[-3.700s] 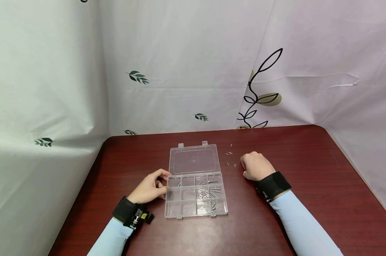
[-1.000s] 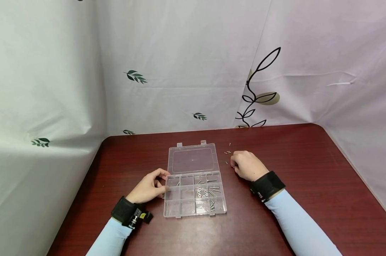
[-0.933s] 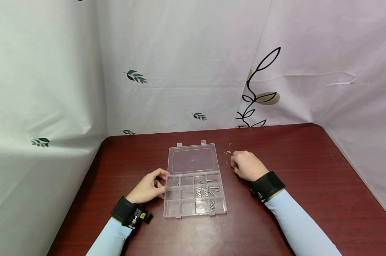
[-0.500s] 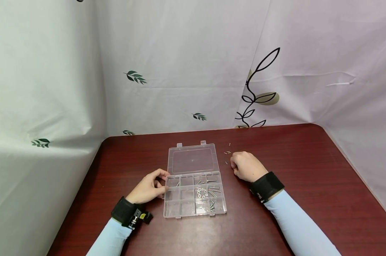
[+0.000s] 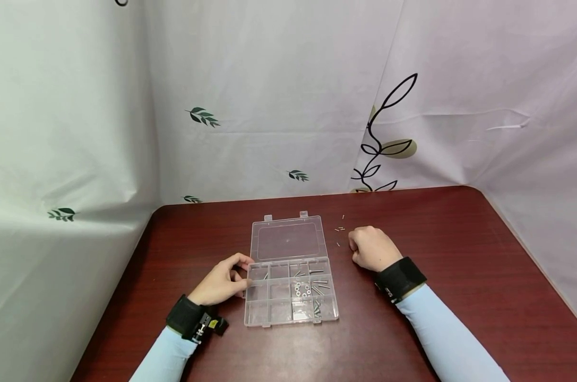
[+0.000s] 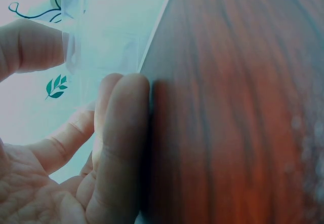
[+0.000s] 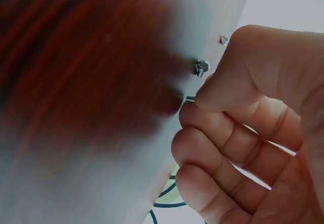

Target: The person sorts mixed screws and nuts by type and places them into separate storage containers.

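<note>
A clear plastic compartment box [image 5: 281,306] lies on the table with its lid [image 5: 288,241] folded back. My left hand [image 5: 221,281] grips its left side, thumb on the rim and fingers at the edge; in the left wrist view the fingers [image 6: 124,133] meet the clear wall. To the right of the box, my right hand [image 5: 375,248] is low over the table, thumb and index finger together. In the right wrist view, the tip of a tiny screw [image 7: 190,99] shows between them, mostly hidden. Another small screw [image 7: 202,68] stands out just beyond the fingertips.
Several tiny screws [image 5: 338,244] lie between the lid and my right hand. The box's right compartments hold larger screws [image 5: 318,291] and white rings [image 5: 298,291]. A pale cloth with leaf prints [image 5: 269,106] hangs behind the reddish-brown table [image 5: 436,223].
My right hand has moved left to the loose screws, then slightly back right. The screws nearest it are out of sight at that spot. My left hand stays on the box.
</note>
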Demonstrator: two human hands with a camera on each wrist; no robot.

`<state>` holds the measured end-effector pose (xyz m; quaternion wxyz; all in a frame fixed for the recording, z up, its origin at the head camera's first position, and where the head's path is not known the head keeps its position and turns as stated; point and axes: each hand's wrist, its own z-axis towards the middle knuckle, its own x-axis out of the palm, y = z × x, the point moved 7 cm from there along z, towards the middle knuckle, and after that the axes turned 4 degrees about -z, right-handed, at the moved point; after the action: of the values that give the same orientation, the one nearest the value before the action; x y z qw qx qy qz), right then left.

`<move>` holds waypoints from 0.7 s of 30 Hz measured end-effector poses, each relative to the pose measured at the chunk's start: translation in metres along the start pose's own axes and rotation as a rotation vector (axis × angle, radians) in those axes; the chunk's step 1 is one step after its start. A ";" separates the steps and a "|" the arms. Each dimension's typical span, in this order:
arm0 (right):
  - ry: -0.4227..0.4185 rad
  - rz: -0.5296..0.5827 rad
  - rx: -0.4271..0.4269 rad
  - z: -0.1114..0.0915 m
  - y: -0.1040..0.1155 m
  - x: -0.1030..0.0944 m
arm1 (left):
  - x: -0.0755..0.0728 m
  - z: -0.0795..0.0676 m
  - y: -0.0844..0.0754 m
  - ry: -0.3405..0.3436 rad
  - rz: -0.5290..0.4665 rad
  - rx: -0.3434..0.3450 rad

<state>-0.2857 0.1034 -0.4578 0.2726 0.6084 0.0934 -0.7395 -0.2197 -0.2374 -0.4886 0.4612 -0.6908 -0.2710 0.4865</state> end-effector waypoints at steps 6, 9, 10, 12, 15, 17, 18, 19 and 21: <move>-0.058 0.023 -0.032 0.001 0.012 -0.009 | 0.001 0.000 0.000 -0.001 -0.005 -0.011; -0.092 0.094 -0.094 0.001 0.031 -0.017 | 0.000 -0.001 0.000 -0.001 -0.005 -0.013; -0.095 0.122 -0.123 0.000 0.039 -0.018 | 0.000 -0.001 -0.001 -0.001 -0.004 -0.013; -0.095 0.173 -0.187 -0.001 0.056 -0.021 | 0.000 -0.001 -0.002 0.000 -0.005 -0.012; -0.074 0.242 -0.286 -0.006 0.082 -0.023 | 0.000 -0.001 -0.003 0.001 -0.003 -0.005; -0.063 0.276 -0.353 -0.011 0.099 -0.025 | 0.000 -0.001 -0.003 0.001 0.000 -0.002; -0.057 0.295 -0.384 -0.013 0.108 -0.027 | 0.000 -0.001 -0.003 0.000 0.003 -0.002; -0.055 0.308 -0.415 -0.015 0.115 -0.028 | 0.000 -0.001 -0.003 -0.001 0.007 -0.002; -0.054 0.331 -0.470 -0.020 0.130 -0.030 | 0.000 0.000 -0.003 -0.001 0.020 -0.002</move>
<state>-0.1985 0.0135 -0.4089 0.5256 0.5156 0.1544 -0.6588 -0.2189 -0.2360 -0.4858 0.4555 -0.6937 -0.2647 0.4912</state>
